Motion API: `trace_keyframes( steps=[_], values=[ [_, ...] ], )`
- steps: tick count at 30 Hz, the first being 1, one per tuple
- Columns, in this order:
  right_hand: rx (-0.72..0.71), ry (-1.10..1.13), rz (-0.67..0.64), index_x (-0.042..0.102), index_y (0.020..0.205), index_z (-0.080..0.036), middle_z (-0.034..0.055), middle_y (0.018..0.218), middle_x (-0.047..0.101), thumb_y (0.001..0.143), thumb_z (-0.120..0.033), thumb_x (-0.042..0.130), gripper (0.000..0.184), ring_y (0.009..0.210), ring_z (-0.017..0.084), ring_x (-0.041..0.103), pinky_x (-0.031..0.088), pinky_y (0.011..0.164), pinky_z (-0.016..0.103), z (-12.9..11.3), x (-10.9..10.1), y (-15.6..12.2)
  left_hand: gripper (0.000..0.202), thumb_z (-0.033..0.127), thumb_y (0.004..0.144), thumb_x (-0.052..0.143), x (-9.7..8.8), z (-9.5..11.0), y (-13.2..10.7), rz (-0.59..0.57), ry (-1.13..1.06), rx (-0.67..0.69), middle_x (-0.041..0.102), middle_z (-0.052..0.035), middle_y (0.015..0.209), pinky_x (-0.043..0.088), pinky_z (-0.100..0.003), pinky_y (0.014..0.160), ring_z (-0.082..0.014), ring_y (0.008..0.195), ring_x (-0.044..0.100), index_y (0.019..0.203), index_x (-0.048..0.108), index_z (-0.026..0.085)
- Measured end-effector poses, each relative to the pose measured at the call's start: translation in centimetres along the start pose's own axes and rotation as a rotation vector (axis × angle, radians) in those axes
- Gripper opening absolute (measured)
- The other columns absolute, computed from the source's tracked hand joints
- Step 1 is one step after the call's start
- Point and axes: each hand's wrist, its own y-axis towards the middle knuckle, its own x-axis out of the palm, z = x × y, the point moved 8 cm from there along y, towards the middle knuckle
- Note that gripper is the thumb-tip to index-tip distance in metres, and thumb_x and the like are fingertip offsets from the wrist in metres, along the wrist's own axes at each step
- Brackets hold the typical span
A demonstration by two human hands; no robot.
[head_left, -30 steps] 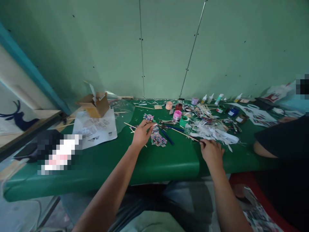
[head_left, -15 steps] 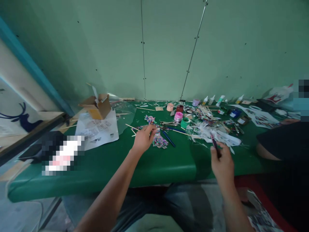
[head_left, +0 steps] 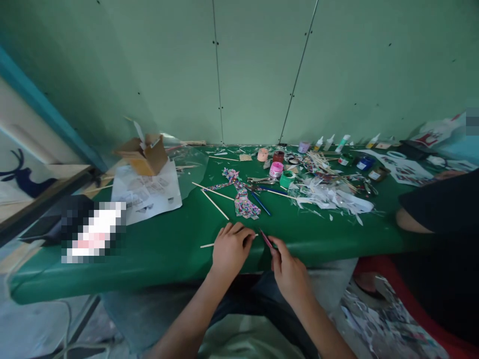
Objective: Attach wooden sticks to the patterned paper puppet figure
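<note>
In my left hand (head_left: 231, 247) a thin wooden stick (head_left: 207, 245) is pinched; its pale end pokes out past the thumb and its other end out to the left. My right hand (head_left: 288, 262) is closed around a slim pink pointed tool (head_left: 266, 239), its tip close to the stick's end. I cannot make out exactly what kind of tool it is. Beyond the hands lies a flat, multicoloured figure (head_left: 247, 205) with a flared, dress-like lower part. Loose sticks (head_left: 216, 204) lie to its left, and a blue pen-like rod (head_left: 262, 204) touches its right side.
Paint jars (head_left: 276, 170), pliers (head_left: 261, 180) and a heap of clear plastic scraps (head_left: 329, 199) cover the far right of the green table (head_left: 157, 259). A cardboard box (head_left: 144, 157) stands on printed paper (head_left: 164, 199) at left. A co-worker's dark sleeve (head_left: 441, 204) is at right.
Both hands have come back toward the table's front edge and closer together. My left hand has left the figure, taking a stick; my right hand has moved left with the pink tool.
</note>
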Motion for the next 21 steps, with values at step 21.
trace_keyframes(
  steps=[21],
  values=[
    [-0.114, 0.103, 0.247, 0.058, 0.111, -0.014, 0.0132, 0.100, 0.069, 0.097, -0.022, 0.030, 0.033, 0.084, 0.018, 0.069, 0.055, 0.066, 0.026, -0.7, -1.5, -0.5, 0.020, 0.030, 0.095, 0.045, 0.3, 0.7, -1.3, 0.072, 0.095, 0.028, 0.065, -0.0007, 0.091, 0.035, -0.035, 0.074, -0.0189, 0.085, 0.052, 0.094, 0.065, 0.028]
  ],
)
